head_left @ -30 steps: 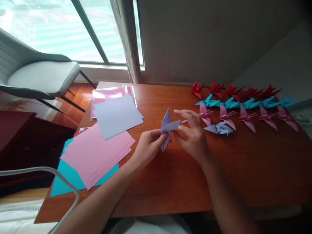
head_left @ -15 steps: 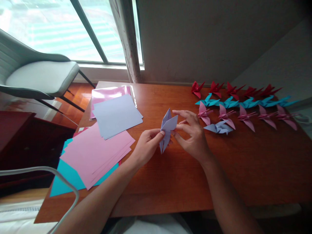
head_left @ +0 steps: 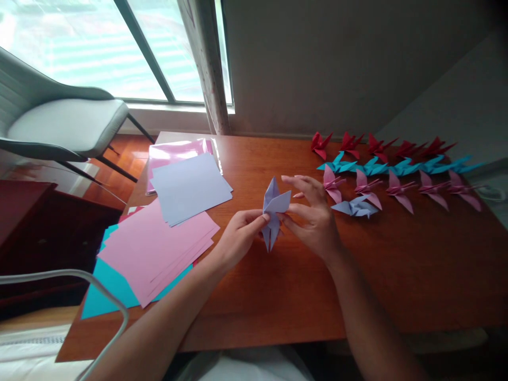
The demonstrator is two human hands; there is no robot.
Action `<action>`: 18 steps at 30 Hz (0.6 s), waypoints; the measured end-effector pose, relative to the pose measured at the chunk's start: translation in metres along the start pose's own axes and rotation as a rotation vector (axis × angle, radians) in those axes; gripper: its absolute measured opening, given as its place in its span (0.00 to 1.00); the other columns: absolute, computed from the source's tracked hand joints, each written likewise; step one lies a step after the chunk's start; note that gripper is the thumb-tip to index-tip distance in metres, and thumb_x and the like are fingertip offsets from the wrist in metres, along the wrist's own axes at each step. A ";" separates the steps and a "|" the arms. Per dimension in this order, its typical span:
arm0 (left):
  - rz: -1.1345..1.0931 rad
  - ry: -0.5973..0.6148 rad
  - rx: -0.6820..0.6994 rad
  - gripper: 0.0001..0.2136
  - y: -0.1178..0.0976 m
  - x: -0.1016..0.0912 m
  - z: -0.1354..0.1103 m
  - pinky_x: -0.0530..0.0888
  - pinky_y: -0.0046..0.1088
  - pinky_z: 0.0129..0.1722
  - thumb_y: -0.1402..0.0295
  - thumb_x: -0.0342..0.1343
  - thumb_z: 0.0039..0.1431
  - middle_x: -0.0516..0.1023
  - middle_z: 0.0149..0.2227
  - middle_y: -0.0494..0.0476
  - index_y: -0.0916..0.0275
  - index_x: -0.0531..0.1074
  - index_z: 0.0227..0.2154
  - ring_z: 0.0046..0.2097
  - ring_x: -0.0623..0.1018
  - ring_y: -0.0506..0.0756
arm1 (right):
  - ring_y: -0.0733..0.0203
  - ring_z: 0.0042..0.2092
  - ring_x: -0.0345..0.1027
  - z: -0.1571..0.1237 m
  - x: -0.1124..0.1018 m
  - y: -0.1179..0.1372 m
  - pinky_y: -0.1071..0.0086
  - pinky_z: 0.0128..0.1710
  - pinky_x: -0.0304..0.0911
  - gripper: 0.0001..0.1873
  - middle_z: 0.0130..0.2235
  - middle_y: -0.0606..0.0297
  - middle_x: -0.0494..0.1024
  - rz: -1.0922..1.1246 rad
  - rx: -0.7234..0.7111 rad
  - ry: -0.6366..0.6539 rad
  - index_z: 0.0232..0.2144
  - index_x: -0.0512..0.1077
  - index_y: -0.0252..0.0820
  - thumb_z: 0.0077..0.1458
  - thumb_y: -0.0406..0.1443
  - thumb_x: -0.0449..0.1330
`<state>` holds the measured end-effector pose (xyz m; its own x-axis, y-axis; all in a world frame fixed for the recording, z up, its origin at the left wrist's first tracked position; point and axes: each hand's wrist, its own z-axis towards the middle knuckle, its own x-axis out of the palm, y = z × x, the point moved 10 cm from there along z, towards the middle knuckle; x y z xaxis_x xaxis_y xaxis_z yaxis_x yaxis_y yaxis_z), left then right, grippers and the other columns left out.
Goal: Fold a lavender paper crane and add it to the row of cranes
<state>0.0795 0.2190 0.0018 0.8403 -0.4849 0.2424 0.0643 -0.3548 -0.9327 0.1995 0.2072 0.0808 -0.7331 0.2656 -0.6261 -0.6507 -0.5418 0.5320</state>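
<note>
My left hand (head_left: 238,238) pinches a half-folded lavender paper figure (head_left: 273,211) just above the wooden table (head_left: 286,286). My right hand (head_left: 313,217) grips the same figure from the right with thumb and lower fingers, its index finger stretched out over it. One finished lavender crane (head_left: 356,207) lies just right of my right hand. Behind it run rows of pink cranes (head_left: 400,188), teal cranes (head_left: 392,168) and red cranes (head_left: 377,144).
Loose sheets lie at the left: lavender paper (head_left: 190,186), pink paper (head_left: 159,248), teal paper (head_left: 105,296) beneath, and a glossy pink packet (head_left: 177,151) behind. A grey chair (head_left: 59,124) stands by the window. A white tube frame (head_left: 95,296) crosses the lower left.
The lavender figure has been turned slightly and its lower point now hangs more straight down. Both hands stayed in nearly the same place.
</note>
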 end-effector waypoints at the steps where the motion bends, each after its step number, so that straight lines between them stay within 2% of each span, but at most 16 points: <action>1: -0.019 0.000 -0.003 0.17 0.001 0.000 0.000 0.74 0.30 0.34 0.58 0.55 0.63 0.82 0.33 0.62 0.69 0.79 0.35 0.30 0.78 0.56 | 0.46 0.63 0.59 0.000 -0.001 0.001 0.53 0.48 0.72 0.05 0.62 0.64 0.70 -0.007 -0.006 -0.013 0.32 0.78 0.51 0.58 0.33 0.65; 4: -0.012 -0.005 0.010 0.17 0.000 0.000 0.000 0.74 0.30 0.34 0.58 0.55 0.63 0.82 0.33 0.63 0.68 0.79 0.34 0.31 0.78 0.56 | 0.46 0.62 0.60 0.000 0.000 0.000 0.53 0.48 0.72 0.05 0.62 0.63 0.70 0.005 0.013 -0.026 0.33 0.78 0.50 0.58 0.33 0.65; 9: 0.041 -0.025 0.018 0.18 -0.001 -0.002 0.001 0.73 0.29 0.33 0.57 0.54 0.63 0.82 0.32 0.63 0.68 0.79 0.30 0.31 0.78 0.56 | 0.48 0.61 0.62 0.000 0.006 -0.004 0.54 0.46 0.74 0.09 0.60 0.62 0.73 0.112 0.060 0.023 0.36 0.78 0.51 0.58 0.30 0.63; 13: -0.002 -0.030 -0.003 0.18 0.001 -0.002 0.001 0.74 0.30 0.34 0.56 0.55 0.62 0.83 0.33 0.64 0.68 0.79 0.31 0.33 0.80 0.58 | 0.49 0.60 0.63 0.000 0.005 -0.003 0.56 0.44 0.74 0.11 0.58 0.63 0.75 0.149 0.049 0.019 0.34 0.78 0.51 0.58 0.27 0.62; 18: -0.036 -0.032 -0.032 0.18 0.006 -0.004 0.001 0.75 0.30 0.35 0.57 0.54 0.62 0.83 0.33 0.64 0.68 0.80 0.33 0.33 0.80 0.58 | 0.49 0.59 0.64 0.000 0.005 -0.002 0.55 0.45 0.73 0.10 0.55 0.64 0.77 0.143 0.049 0.018 0.33 0.77 0.51 0.59 0.28 0.62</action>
<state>0.0774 0.2196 -0.0046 0.8547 -0.4457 0.2661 0.0776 -0.3972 -0.9145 0.1971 0.2096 0.0759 -0.8159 0.1739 -0.5514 -0.5486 -0.5338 0.6435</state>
